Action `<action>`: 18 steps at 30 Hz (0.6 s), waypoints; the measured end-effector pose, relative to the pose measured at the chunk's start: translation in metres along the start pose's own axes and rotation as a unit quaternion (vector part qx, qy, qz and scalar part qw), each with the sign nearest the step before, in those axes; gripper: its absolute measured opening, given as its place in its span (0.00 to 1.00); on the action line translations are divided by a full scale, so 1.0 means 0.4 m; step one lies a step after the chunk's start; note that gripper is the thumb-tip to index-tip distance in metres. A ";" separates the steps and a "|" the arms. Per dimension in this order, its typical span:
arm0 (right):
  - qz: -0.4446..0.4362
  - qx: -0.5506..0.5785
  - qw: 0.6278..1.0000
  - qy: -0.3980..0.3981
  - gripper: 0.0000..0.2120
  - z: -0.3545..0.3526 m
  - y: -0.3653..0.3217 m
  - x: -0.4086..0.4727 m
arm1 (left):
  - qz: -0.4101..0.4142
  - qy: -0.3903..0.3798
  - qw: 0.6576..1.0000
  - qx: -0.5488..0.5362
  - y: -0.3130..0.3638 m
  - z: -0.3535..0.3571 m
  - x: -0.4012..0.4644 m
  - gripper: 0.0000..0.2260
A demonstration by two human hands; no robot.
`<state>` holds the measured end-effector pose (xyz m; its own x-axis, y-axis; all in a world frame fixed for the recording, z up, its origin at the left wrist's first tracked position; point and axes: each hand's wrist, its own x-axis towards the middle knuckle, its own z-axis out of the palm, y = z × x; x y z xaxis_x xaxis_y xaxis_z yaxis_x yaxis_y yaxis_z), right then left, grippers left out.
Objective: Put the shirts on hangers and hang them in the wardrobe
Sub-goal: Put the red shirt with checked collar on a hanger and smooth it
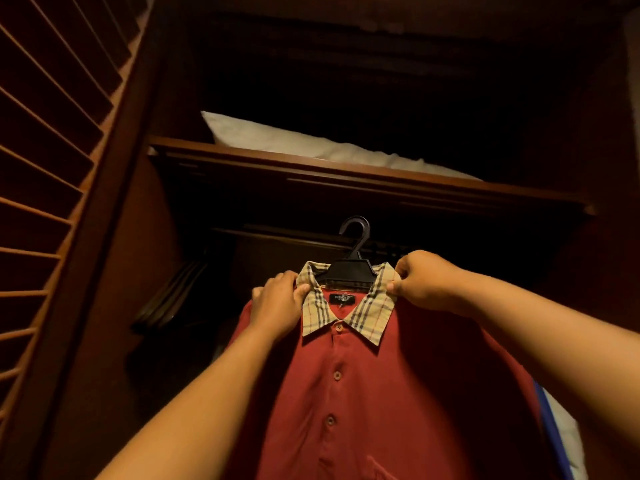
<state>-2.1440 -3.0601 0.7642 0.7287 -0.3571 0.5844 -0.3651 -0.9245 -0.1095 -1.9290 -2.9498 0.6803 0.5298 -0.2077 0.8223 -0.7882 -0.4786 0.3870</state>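
Shirt (pixel 346 393) hangs on hanger (pixel 349 268), between the fingers: left hand (pixel 277 303) at collar's left side, right hand (pixel 422 282) at its right. Hook rises above the fingers. Shelf (pixel 311 168) higher, pillow (pixel 311 143) on it. Louvred door (pixel 52 168) far left.

Red polo, check collar, dark wood closet

The shirt (pixel 363 393) was a brick red with matching reddish buttons, and its collar (pixel 377 311) was tan plaid with black, white and red lines. The neck label (pixel 343 297) was black with pale lettering. The hanger (pixel 349 268) was plain black. The wardrobe (pixel 311 169) was dark reddish-brown wood, same for the slatted door (pixel 52 168), and the pillow (pixel 294 142) on the shelf was white.
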 end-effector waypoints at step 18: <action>0.101 -0.034 0.993 0.049 0.04 0.144 -0.088 0.349 | 0.027 -0.081 0.968 -0.238 -0.139 0.339 0.338 0.13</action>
<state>-1.9960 -3.0851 0.8031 0.5787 -0.5160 0.6316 -0.5383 -0.8234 -0.1795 -1.7712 -3.0670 0.7135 0.4949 -0.3708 0.7859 -0.8511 -0.0246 0.5244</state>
